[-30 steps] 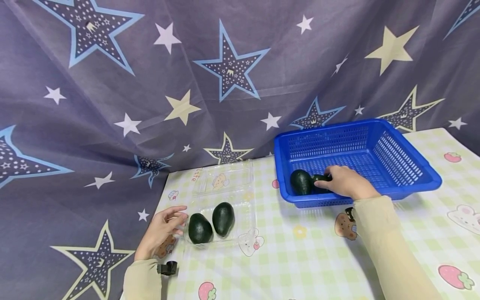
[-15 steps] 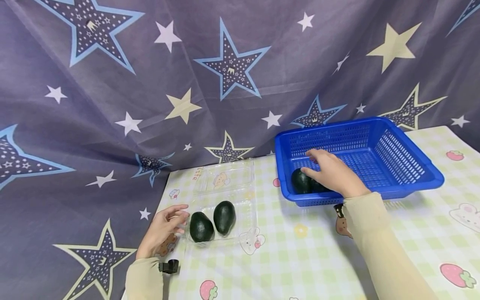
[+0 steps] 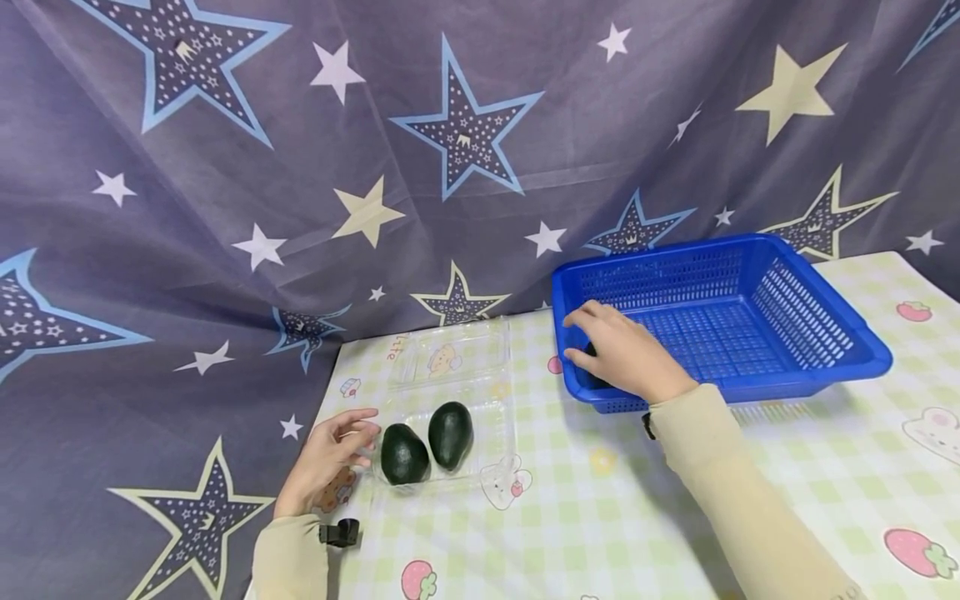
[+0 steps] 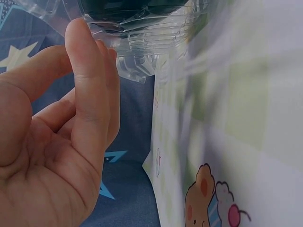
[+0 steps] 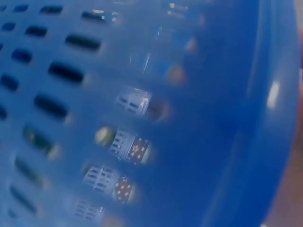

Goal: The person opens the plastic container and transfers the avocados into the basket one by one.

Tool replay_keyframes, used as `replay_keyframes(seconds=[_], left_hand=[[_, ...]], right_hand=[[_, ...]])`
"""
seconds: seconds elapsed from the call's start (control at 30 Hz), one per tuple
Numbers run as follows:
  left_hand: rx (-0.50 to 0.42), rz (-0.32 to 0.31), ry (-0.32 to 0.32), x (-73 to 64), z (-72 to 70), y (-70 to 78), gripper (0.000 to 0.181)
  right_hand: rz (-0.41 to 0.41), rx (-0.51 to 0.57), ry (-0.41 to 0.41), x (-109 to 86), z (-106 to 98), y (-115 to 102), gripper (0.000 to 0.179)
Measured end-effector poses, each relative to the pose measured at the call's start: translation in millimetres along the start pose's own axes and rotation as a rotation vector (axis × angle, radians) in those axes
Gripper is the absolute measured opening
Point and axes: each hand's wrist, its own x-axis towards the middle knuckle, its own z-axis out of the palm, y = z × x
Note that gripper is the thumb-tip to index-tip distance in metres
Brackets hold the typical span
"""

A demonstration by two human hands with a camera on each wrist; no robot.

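Two dark green avocados [image 3: 405, 454] lie side by side in the base of a clear plastic clamshell box [image 3: 491, 433], whose lid [image 3: 472, 354] is folded back. My left hand [image 3: 330, 454] is at the box's left side, its fingertips right at the plastic wall, as the left wrist view [image 4: 90, 109] also shows. Inside the blue basket [image 3: 750, 387], my right hand [image 3: 622, 346] reaches over another avocado [image 3: 592, 350], with thumb and forefinger spread apart above it. The hand hides most of that avocado and the one beside it.
The basket's perforated wall [image 5: 189, 142] fills the right wrist view. A checked tablecloth [image 3: 555, 517] covers the table. Behind, a dark curtain with stars [image 3: 300, 208] hangs close to the box and the basket.
My right hand has moved left inside the basket, from the right-hand avocado to the left-hand one, covering it. My left hand and the box have stayed in place.
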Motion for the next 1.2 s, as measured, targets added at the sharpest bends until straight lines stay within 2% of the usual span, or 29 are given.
replay_keyframes(seconds=[0.27, 0.43, 0.63, 0.97, 1.2], left_hand=[[0.006, 0.007, -0.006, 1.7, 0.5, 1.5, 0.051], [0.002, 0.008, 0.003, 2.8, 1.5, 2.0, 0.051], [0.003, 0.001, 0.000, -0.1, 1.0, 2.5, 0.052], [0.009, 0.000, -0.001, -3.5, -1.2, 1.0, 0.052], [0.031, -0.012, 0.008, -1.7, -1.1, 2.0, 0.054]], right_hand=[[-0.177, -0.070, 0.086, 4.7, 19.4, -20.3, 0.039], [-0.268, -0.118, 0.129, 7.5, 33.5, -30.6, 0.044], [-0.320, -0.147, 0.085, 9.5, 51.7, -48.1, 0.048], [-0.416, -0.091, -0.003, 15.6, 78.7, -75.1, 0.062], [-0.393, -0.064, -0.042, 16.8, 93.1, -84.8, 0.063]])
